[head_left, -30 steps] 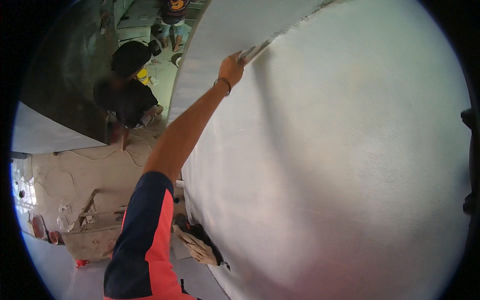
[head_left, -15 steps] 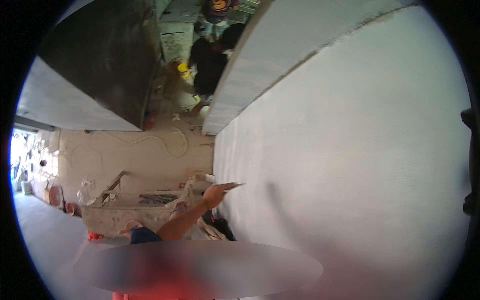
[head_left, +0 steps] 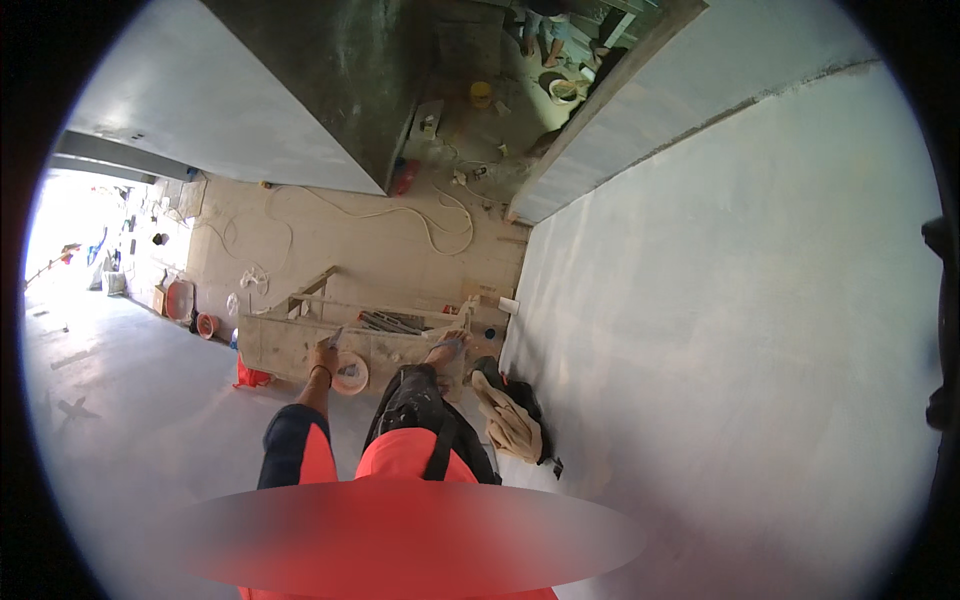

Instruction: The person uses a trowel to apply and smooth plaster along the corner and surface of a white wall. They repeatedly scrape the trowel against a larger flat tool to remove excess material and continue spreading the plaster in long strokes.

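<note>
My left hand (head_left: 324, 357) is closed around a putty knife (head_left: 336, 338), its small blade pointing away from me. A round bucket (head_left: 350, 373) with a pale rim stands right beside that hand. What it holds is hard to make out. My right hand is out of the picture. To my right rises a large pale wall (head_left: 700, 300) with a smooth grey-white coat.
My foot (head_left: 447, 350) rests on a dusty plank platform (head_left: 290, 352) with metal pieces (head_left: 393, 322) behind it. Cloth and bags (head_left: 510, 420) lie at the wall's foot. A hose (head_left: 420, 212) curls over the floor. Beyond are a yellow bucket (head_left: 481, 95) and another person's legs (head_left: 545, 38).
My left hand has moved away from the right wall, down and left to beside the bucket, still holding the putty knife. The view has shifted, showing more of my body and the floor.
</note>
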